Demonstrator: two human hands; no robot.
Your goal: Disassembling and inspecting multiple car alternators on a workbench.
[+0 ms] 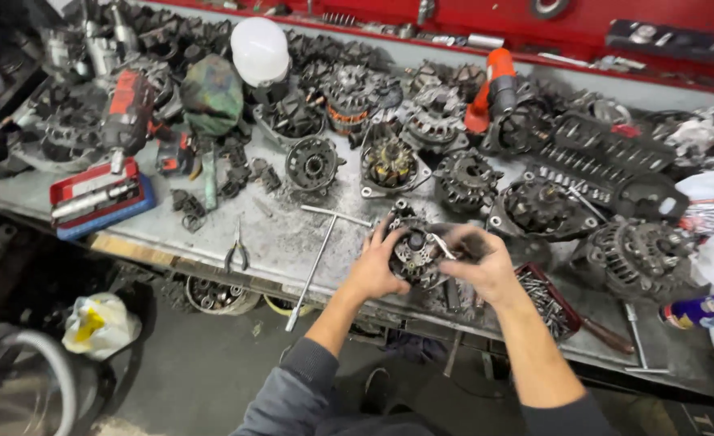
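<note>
My left hand (373,268) and my right hand (486,262) both grip a round, dark alternator part (416,257) held just above the front of the metal workbench (284,238). The left hand cups its left side. The right hand closes over its right side, greasy fingers on the rim. A long T-handle wrench (316,258) lies on the bench just left of my left hand.
Several dismantled alternators (466,179) cover the bench. A red tray of screws (546,300) sits by my right wrist. Pliers (237,252), a red tool case (98,198), an orange power tool (492,90), a white dome lamp (260,50) and a spray can (704,311) are around.
</note>
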